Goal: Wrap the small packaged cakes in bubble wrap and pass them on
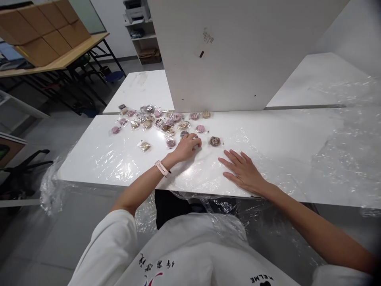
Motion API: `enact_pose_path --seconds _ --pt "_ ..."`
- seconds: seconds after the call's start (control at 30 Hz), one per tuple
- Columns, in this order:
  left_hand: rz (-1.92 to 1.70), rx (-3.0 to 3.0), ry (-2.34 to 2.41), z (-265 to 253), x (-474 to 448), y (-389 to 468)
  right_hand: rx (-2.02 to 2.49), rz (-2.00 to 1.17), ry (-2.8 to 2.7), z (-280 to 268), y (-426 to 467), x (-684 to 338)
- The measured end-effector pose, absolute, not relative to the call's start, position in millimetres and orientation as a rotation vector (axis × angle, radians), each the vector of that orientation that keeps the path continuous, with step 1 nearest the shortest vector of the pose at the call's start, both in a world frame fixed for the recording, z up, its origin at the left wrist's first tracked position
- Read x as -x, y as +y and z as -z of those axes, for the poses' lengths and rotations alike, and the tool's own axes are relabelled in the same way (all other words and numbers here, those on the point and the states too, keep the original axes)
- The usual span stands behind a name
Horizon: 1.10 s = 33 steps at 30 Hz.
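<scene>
My left hand point(187, 147), with a pale pink watch point(162, 169) on its wrist, rests low over the white table. Its fingers are curled round a small wrapped cookie, mostly hidden under them. Just behind the knuckles lies a grey-brown wrapped cookie point(184, 134). Flat on the table, fingers spread, my right hand point(242, 171) holds nothing. Beyond its fingertips sits a dark brown wrapped cookie point(214, 141). A pink wrapped cookie point(200, 128) lies farther back, between the hands. Several more pink, tan and brown ones point(165, 126) are scattered to the left in clear wrappers.
Clear plastic film covers the white table point(98, 147) and bunches up at the right point(351, 151). A tall white panel point(238, 51) stands along the table's back edge. Cardboard boxes point(44, 35) are stacked on a wooden table at the far left, near shelves with a printer point(138, 14).
</scene>
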<state>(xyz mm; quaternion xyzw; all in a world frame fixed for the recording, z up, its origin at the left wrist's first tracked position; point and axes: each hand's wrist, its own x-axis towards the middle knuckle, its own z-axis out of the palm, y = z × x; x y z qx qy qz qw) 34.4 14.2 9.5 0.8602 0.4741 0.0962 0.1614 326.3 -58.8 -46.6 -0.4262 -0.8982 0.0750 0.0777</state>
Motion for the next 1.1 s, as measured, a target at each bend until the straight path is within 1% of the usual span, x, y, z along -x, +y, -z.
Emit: enact_pose_path --seconds 0.17,0.27,0.4,0.47,0.53,0.63,0.73,0.87,1.0,1.1 --pt "-0.452 -2.394 1.390 -21.7 -30.4 38.3 1.332 -0.275 -2.652 51.9 -38.2 -312.3" --pt "-0.660 -2.386 1.430 -51.9 -27.4 52.3 1.375 -0.317 -2.633 52.9 -11.8 -299.8" --pt "-0.920 -2.422 1.301 -107.6 -24.7 44.7 1.460 -0.363 -2.628 50.1 39.5 -281.1" --pt "-0.954 -2.408 1.229 -125.7 -27.4 29.6 1.499 -0.365 -2.613 48.3 68.4 -272.4" --pt "-0.917 -2.364 1.145 -129.6 -33.7 11.4 1.509 -0.350 -2.600 47.3 95.0 -265.5" --pt "-0.805 -2.251 0.968 -107.1 -49.8 -13.6 1.479 -0.303 -2.587 49.1 123.2 -259.3" --pt "-0.707 -2.149 0.799 -62.2 -73.7 -29.6 1.424 -0.246 -2.541 55.4 134.9 -255.8" --pt "-0.478 -2.277 0.803 -8.6 -98.6 -42.5 1.321 -0.156 -2.448 53.3 131.2 -254.9" --pt "-0.452 -2.374 0.865 3.5 -74.7 -62.8 1.227 -0.148 -2.357 12.1 87.4 -278.7" --pt "-0.429 -2.390 0.885 0.6 -27.7 -84.1 1.012 -0.307 -2.484 -24.3 8.3 -315.5"
